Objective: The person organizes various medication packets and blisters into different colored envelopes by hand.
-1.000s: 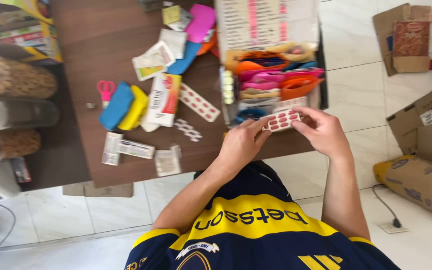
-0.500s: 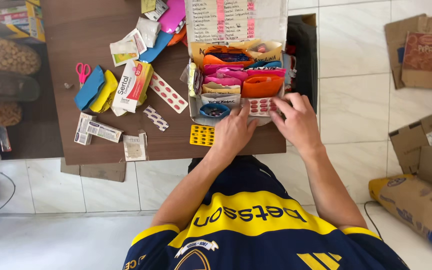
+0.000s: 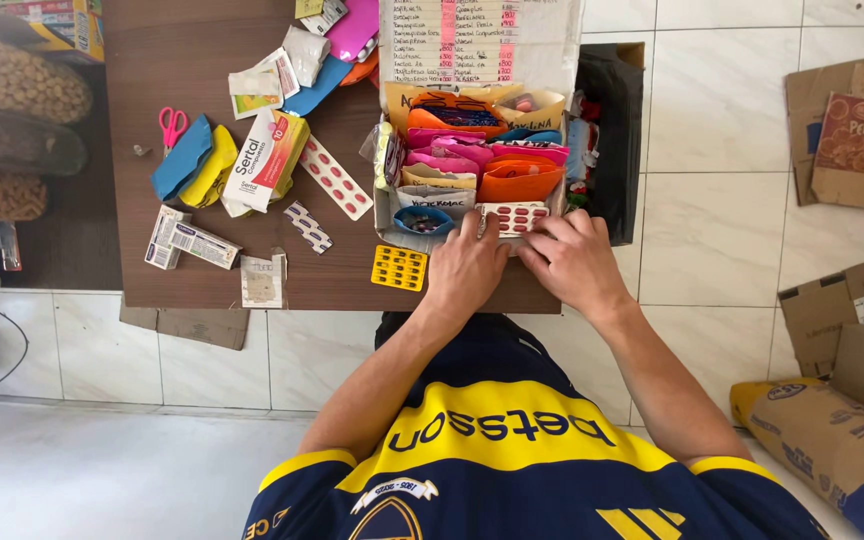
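A white blister strip of red pills [image 3: 515,217] rests at the near edge of an open cardboard box [image 3: 384,205] packed with coloured pouches in pink, orange and blue. My left hand [image 3: 467,265] and my right hand [image 3: 574,262] lie side by side just in front of the box, fingertips on the strip, pressing it against the box's front row. A yellow blister pack [image 3: 399,268] lies on the brown table [image 3: 202,270] just left of my left hand.
Left of the box lie a red-pill strip [image 3: 336,178], a red-and-white medicine carton [image 3: 264,162], small white cartons [image 3: 192,240], pink scissors [image 3: 171,124] and blue and yellow pouches [image 3: 195,162]. Jars [image 3: 12,90] stand far left. Cardboard boxes [image 3: 847,130] and a sack [image 3: 822,440] sit on the tiled floor at right.
Both hands carried the red-pill strip from in front of my chest forward to the box's near edge. The view shifted, so the table and box now sit closer to centre.
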